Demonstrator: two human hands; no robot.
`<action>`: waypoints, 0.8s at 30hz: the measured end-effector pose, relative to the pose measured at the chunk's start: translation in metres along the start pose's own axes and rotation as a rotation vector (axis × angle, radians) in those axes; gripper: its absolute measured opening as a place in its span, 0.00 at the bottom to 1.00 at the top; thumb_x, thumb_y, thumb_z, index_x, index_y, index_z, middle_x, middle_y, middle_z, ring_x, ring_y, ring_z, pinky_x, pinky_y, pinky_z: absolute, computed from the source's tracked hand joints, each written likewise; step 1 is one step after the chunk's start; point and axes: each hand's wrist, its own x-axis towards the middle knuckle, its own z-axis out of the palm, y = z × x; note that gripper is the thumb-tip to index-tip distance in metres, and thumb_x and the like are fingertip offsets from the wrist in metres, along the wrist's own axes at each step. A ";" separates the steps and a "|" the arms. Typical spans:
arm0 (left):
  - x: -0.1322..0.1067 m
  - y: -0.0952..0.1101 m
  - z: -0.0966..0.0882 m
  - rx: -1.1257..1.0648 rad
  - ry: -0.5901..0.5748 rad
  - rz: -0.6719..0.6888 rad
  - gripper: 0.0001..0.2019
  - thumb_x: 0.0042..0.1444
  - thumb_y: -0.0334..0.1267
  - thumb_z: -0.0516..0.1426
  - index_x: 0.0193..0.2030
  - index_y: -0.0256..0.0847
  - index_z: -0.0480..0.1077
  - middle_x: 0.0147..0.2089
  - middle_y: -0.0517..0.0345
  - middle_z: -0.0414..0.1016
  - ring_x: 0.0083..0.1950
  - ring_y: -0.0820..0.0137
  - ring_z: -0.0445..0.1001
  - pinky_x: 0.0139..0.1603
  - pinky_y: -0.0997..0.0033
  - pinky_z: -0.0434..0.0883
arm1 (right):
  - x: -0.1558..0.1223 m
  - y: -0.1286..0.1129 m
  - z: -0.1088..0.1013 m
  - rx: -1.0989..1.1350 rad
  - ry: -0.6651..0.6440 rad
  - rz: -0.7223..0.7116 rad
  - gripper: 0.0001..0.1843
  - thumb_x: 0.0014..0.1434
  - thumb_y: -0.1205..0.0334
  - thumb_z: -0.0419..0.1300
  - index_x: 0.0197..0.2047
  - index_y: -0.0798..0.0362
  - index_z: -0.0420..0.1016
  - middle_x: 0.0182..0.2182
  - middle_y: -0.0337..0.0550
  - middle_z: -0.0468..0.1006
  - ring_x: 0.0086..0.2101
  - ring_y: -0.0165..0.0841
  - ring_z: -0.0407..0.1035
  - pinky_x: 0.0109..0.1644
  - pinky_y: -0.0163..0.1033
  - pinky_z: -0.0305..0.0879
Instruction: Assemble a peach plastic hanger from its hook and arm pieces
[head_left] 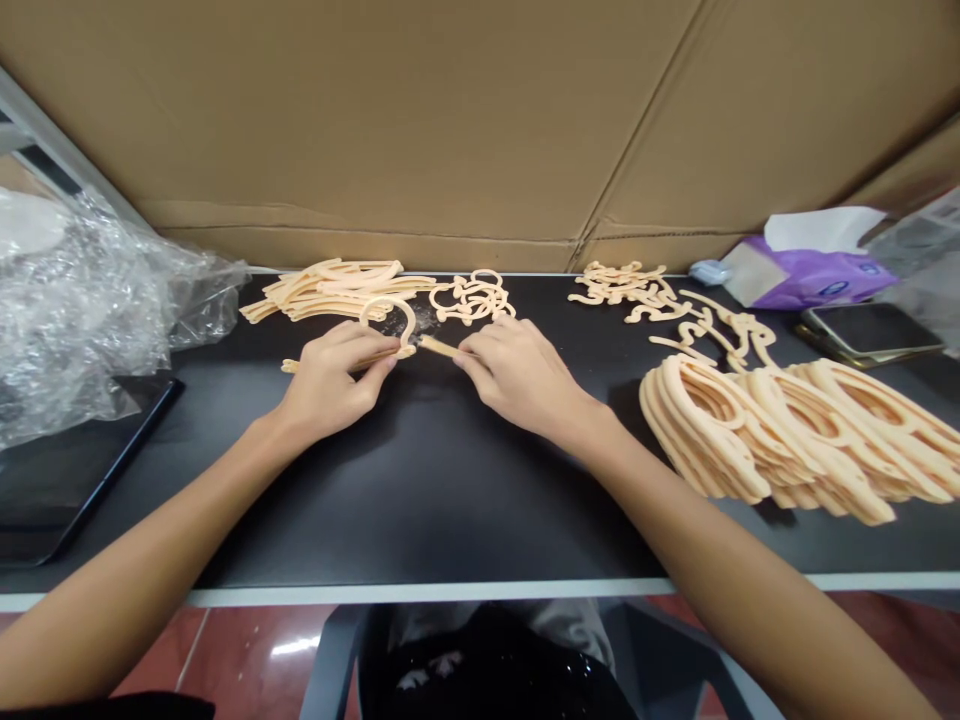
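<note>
Mid-table, toward the back, a beige plastic hanger piece (375,335) with its hook loop lies flat under my left hand (330,385), fingers pinched narrow on its bar. My right hand (517,375), palm down, pinches the other end. Stacked hangers (795,430) sit right, loose hooks (472,297) behind.
</note>
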 end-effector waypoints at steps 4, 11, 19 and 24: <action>0.000 0.001 -0.001 -0.002 -0.025 0.005 0.11 0.65 0.39 0.56 0.44 0.41 0.80 0.42 0.53 0.82 0.41 0.66 0.79 0.47 0.67 0.76 | 0.002 0.006 -0.003 0.305 0.103 0.129 0.16 0.68 0.65 0.52 0.54 0.52 0.76 0.37 0.44 0.81 0.35 0.36 0.71 0.46 0.44 0.66; -0.001 0.006 -0.001 -0.032 -0.117 0.010 0.12 0.67 0.39 0.55 0.47 0.40 0.80 0.43 0.53 0.81 0.42 0.67 0.79 0.48 0.70 0.74 | 0.007 0.004 0.000 0.989 0.103 0.311 0.18 0.62 0.66 0.55 0.55 0.48 0.73 0.30 0.36 0.76 0.27 0.29 0.69 0.35 0.38 0.70; 0.000 0.008 -0.002 -0.079 -0.185 -0.001 0.14 0.68 0.39 0.54 0.50 0.39 0.79 0.42 0.54 0.79 0.40 0.69 0.78 0.45 0.72 0.72 | 0.012 -0.003 -0.009 1.361 0.039 0.532 0.19 0.54 0.72 0.58 0.48 0.55 0.80 0.34 0.43 0.81 0.31 0.31 0.73 0.39 0.39 0.73; -0.001 0.009 -0.001 -0.065 -0.164 0.049 0.13 0.68 0.38 0.54 0.49 0.38 0.80 0.42 0.53 0.79 0.40 0.69 0.78 0.45 0.72 0.73 | 0.011 0.003 -0.001 1.115 0.083 0.489 0.19 0.54 0.71 0.60 0.49 0.55 0.82 0.32 0.41 0.80 0.35 0.33 0.73 0.44 0.41 0.72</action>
